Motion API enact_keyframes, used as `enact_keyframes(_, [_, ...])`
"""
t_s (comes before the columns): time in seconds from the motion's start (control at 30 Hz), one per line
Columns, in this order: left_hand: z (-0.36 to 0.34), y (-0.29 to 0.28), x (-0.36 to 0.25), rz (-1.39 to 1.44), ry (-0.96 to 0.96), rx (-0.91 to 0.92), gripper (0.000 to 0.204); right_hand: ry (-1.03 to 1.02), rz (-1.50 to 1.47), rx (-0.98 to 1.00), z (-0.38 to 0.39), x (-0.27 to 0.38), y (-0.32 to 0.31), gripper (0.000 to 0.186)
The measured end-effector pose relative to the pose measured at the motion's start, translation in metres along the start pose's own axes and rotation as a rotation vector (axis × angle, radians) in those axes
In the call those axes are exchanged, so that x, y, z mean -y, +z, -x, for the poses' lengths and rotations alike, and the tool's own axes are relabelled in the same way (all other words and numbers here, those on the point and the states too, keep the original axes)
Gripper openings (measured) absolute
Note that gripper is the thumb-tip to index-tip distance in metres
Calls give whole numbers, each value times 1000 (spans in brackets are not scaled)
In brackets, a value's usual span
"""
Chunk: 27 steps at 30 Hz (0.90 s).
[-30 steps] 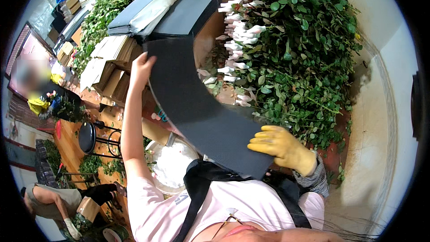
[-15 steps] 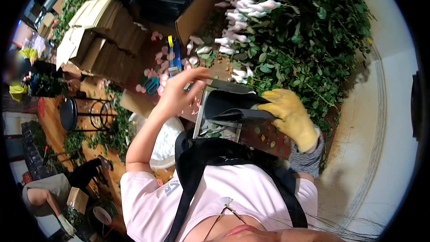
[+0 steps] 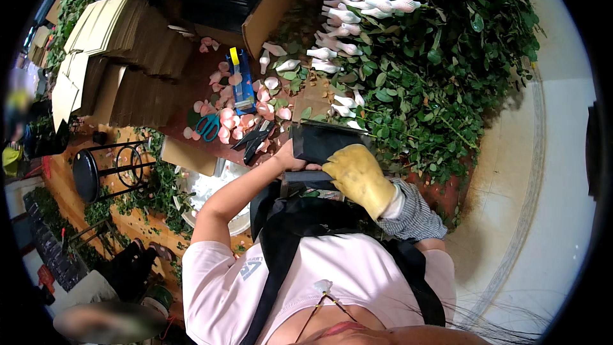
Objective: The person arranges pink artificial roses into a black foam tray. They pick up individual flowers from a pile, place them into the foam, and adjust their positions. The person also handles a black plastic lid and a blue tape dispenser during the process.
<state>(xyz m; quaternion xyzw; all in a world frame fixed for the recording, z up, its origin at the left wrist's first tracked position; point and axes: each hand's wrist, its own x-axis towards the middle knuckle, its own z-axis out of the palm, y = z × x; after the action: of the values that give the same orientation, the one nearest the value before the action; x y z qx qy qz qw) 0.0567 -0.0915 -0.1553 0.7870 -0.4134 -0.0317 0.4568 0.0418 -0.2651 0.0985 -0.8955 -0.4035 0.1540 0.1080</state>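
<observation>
In front of my chest, a black sheet (image 3: 315, 143) lies bent over a metal frame, with a dark strip (image 3: 308, 177) along its near side. My bare left hand (image 3: 291, 158) grips the sheet's left edge; its fingertips are partly hidden beneath it. From the right, my right hand (image 3: 359, 177), in a yellow glove, closes on the sheet's near right part, fingers pointing left. Black-handled cutters (image 3: 257, 142) rest just left of the frame. Beyond them are teal scissors (image 3: 209, 127) and a blue tape dispenser (image 3: 241, 83) with yellow tape.
Leafy rose stems (image 3: 428, 102) with white-netted heads (image 3: 345, 29) are heaped at the far right. Cardboard sheets (image 3: 121, 57) and a carton (image 3: 265, 16) of dark sheets stand far left. Petals (image 3: 228, 120) litter the table. A white tub (image 3: 214, 191) and black stool (image 3: 86, 176) are left.
My left hand has come down from above the frame onto the sheet's left edge. My gloved right hand has moved left and nearer, over the sheet. The cutters are now uncovered.
</observation>
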Motion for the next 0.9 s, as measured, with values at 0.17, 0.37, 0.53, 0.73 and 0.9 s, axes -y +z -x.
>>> enact_keyframes(0.17, [-10,5,-6,139,-27,63,60,7,14,-92,-5,-11,-2,14])
enact_keyframes(0.37, [0,12,-1,-447,-42,160,83,-127,-247,18,-10,-52,-20,39])
enact_keyframes(0.53, [-9,12,-5,-580,-129,339,102,95,289,-110,-52,-79,-5,49])
enact_keyframes(0.73, [-18,6,-11,-633,-114,386,97,76,222,-307,-58,-97,63,41])
enact_keyframes(0.9, [-14,12,-7,-573,-124,428,93,-111,-619,-356,26,-31,40,54])
